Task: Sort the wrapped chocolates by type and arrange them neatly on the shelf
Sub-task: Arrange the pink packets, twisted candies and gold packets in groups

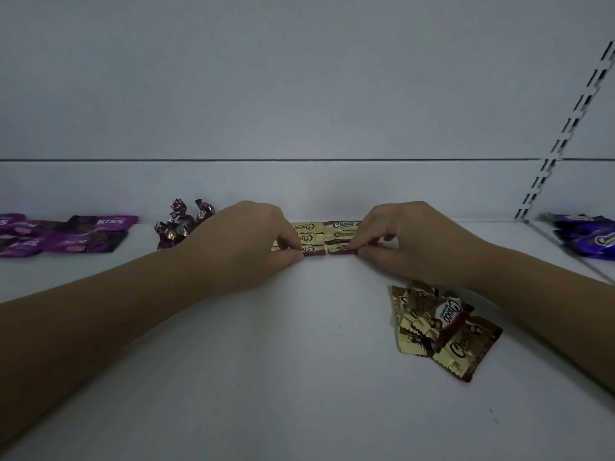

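we are working at the back of the white shelf (299,377), with both hands down on the choco rows (327,232), which are lying in two columns close to the back panel (299,191). our left hand (256,237) is pinching the front left choco bar (314,250) between thumb and curled fingertips. our right hand (396,234) is pinching the front right choco bar (342,248) the same way. the hands are apart, and the two bars' crimped ends are nearly meeting between them. we are judging this step to be squaring the front row. to do it well we are thinking: press lightly, slide each bar back until it is touching the row behind, and line up the centre seam with the seam above it. squeezing hard is likely to buckle the film and nudge the rows behind. the wrappers are glossy gold and brown film, slim and oblong, with flat serrated ends, and they are probably slippery on the smooth painted shelf. the loose choco pile (442,331) is waiting unsorted near our right forearm, its packets overlapping, tilted and creased. to the left, crinkled twist-wrapped foil sweets (181,221) are sitting lumpy and shiny. further left, flat purple kiss packs (66,234) are lying grouped. dark blue packs (585,237) are resting beyond the slotted upright (565,128).
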Tool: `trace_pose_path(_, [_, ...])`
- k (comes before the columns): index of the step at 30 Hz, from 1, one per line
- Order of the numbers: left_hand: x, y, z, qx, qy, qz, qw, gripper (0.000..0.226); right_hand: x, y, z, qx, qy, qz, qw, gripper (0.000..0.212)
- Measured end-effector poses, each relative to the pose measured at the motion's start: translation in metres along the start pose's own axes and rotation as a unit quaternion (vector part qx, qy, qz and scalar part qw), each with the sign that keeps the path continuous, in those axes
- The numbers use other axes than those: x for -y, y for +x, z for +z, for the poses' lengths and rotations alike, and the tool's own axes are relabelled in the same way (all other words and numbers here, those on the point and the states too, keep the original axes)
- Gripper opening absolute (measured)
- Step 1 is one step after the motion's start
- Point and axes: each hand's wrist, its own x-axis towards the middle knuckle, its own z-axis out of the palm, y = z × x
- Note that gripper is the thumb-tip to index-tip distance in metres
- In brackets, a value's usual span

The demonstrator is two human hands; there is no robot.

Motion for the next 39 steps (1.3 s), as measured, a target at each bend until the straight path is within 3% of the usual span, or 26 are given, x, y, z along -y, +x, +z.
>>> trace_pose_path(7, [-0.006, -0.001, -0.005, -0.009, -0.041, -0.029, 0.999, 0.016, 0.009, -0.002, -0.026, 0.026, -0.019, 0.001, 0.999, 0.016])
trace_pose_path(11, [-0.038, -0.004, -0.01, 0.02, -0.08, 0.003, 0.997, 0.016, 0.013, -0.011, -0.061, 0.233, 0.023, 0.061, 0.97, 0.014])
trace_pose_path(14, [-0.067, -0.006, -0.007, 0.047, -0.082, 0.059, 0.994, 0.029, 0.015, -0.022, -0.068, 0.307, -0.004, 0.075, 0.949, 0.026])
trace_pose_path(17, [-0.087, -0.003, -0.002, 0.085, -0.075, 0.09, 0.989, 0.04, 0.015, -0.031, -0.063, 0.29, 0.003, 0.087, 0.953, 0.027])
trace_pose_path(21, [-0.099, 0.004, -0.001, 0.129, -0.086, 0.106, 0.982, 0.032, 0.011, -0.041, -0.065, 0.258, 0.025, 0.099, 0.961, 0.02])
trace_pose_path(27, [-0.096, 0.008, -0.004, 0.193, -0.094, 0.101, 0.971, 0.042, 0.011, -0.051, -0.066, 0.246, 0.063, 0.11, 0.961, 0.017])
trace_pose_path(33, [-0.087, 0.005, -0.009, 0.175, -0.127, 0.036, 0.976, 0.031, 0.01, -0.052, -0.067, 0.269, 0.063, 0.111, 0.955, 0.018])
trace_pose_path(39, [-0.073, 0.003, -0.022, 0.208, -0.227, 0.028, 0.951, 0.02, 0.012, -0.047, -0.069, 0.241, 0.107, 0.079, 0.961, 0.007])
